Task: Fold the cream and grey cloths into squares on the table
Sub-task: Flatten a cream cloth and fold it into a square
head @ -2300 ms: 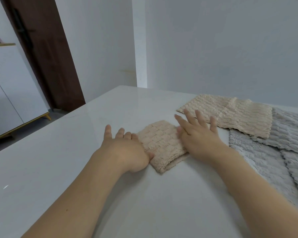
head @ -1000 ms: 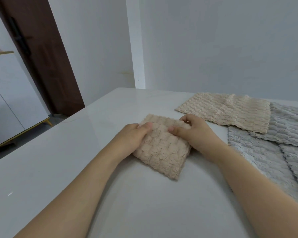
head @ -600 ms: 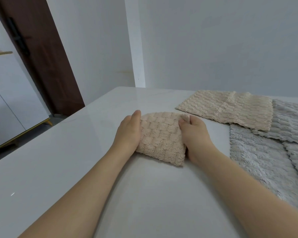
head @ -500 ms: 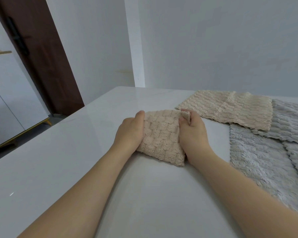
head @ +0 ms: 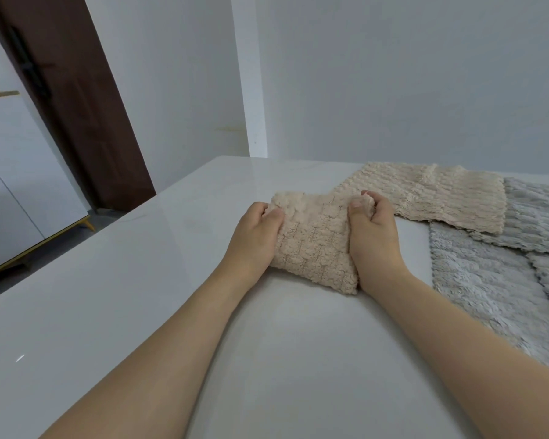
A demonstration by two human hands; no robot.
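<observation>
A small folded cream cloth (head: 314, 245) lies on the white table (head: 140, 280) in the middle of the view. My left hand (head: 254, 239) grips its left side, thumb on top near the far corner. My right hand (head: 373, 236) grips its right side, pinching the far right corner, which is lifted slightly. Behind it a larger cream cloth (head: 425, 194) lies flat. Grey cloths (head: 495, 286) lie spread at the right, one of them partly under the cream one.
The table's left edge runs diagonally toward the far corner by the white wall. A dark brown door (head: 67, 90) and a white cabinet (head: 10, 185) stand off to the left beyond the table.
Both hands went from pressing flat on the cloth to gripping its sides. The folded cloth turned square to me and its far corners have risen a little.
</observation>
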